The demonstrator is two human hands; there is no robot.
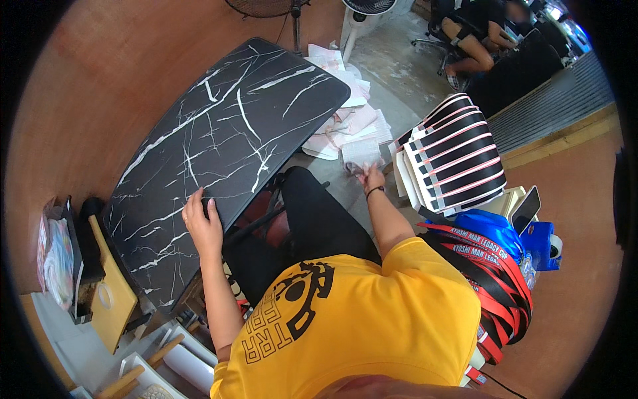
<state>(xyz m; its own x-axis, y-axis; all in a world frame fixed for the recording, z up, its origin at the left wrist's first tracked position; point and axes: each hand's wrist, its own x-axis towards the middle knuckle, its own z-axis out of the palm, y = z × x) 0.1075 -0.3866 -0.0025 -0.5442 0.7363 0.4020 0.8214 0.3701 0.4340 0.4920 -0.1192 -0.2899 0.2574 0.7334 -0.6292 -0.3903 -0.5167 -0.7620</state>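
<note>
The right hand point(373, 178) is closing its fingers on a sheet point(361, 154) from the paper pile point(345, 123) on the floor ahead of it; the fingertips are blurring into the paper, so the grip is hard to read exactly. The left hand point(203, 223) is lying flat and open on the near edge of one black marbled tabletop point(226, 153), holding nothing. Right of the right hand, one stack of striped cards point(455, 156) is leaning, with red lanyards point(495, 279) bunching below, too tangled to count.
</note>
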